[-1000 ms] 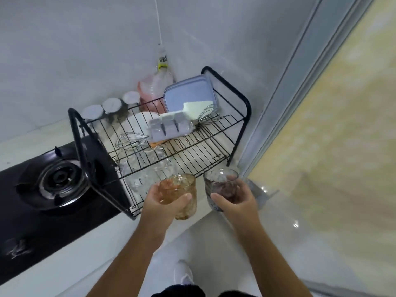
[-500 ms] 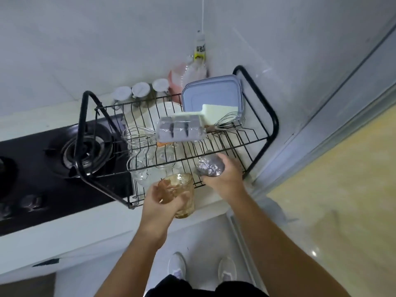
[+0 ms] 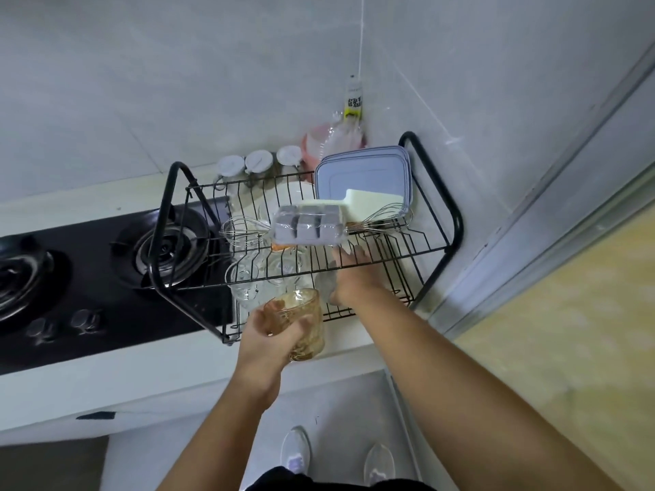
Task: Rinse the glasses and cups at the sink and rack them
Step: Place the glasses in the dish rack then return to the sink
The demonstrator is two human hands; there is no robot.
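My left hand (image 3: 269,334) grips an amber textured glass (image 3: 304,324), upright, just in front of the black two-tier wire rack (image 3: 457,221). My right hand (image 3: 354,278) reaches into the rack's lower tier, under the upper shelf's wires, and holds a smoky grey glass (image 3: 324,283) that looks blurred. Several clear glasses (image 3: 248,281) stand on the lower tier to the left of it.
The upper tier carries a grey ice-cube tray (image 3: 308,230), two whisks (image 3: 244,228), a pale block (image 3: 368,202) and blue-grey lids (image 3: 365,171). A black gas hob (image 3: 106,278) lies left of the rack. Three small jars (image 3: 258,163) stand by the wall.
My right hand has carried the grey glass forward and under the upper shelf, into the lower tier. My left hand keeps the amber glass in front of the rack.
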